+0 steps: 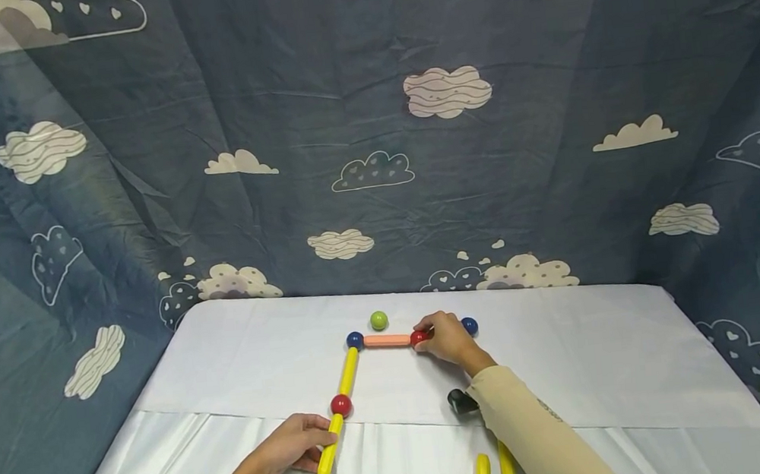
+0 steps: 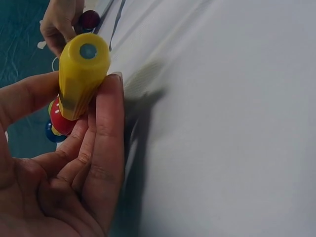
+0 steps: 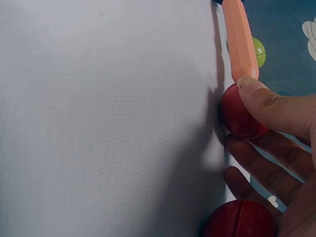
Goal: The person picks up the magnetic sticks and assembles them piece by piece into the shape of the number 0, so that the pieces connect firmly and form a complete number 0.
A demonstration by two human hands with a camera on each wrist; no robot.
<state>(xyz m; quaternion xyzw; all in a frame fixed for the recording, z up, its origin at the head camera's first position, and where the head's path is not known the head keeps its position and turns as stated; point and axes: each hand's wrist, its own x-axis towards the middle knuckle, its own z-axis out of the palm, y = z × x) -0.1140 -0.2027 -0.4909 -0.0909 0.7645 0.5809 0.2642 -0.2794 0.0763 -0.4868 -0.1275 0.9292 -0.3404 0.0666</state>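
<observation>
Head view: over the bench [image 1: 604, 353], the left hand [image 1: 297, 442] pinches a yellow stick [image 1: 327, 459], likely steadying it; the right hand [image 1: 448, 341] grips a red ball [image 1: 419, 338]. Left wrist: fingers [image 2: 108, 113] flank the stick. Right wrist: thumb [image 3: 269, 106] meets orange stick [image 3: 240, 39], perhaps bracing the ball.

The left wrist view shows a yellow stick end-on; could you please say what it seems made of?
The yellow stick looks like plastic, its facets smooth, evenly coloured and slightly glossy; the grey disc in its end may be metal, judging by colour.
</observation>
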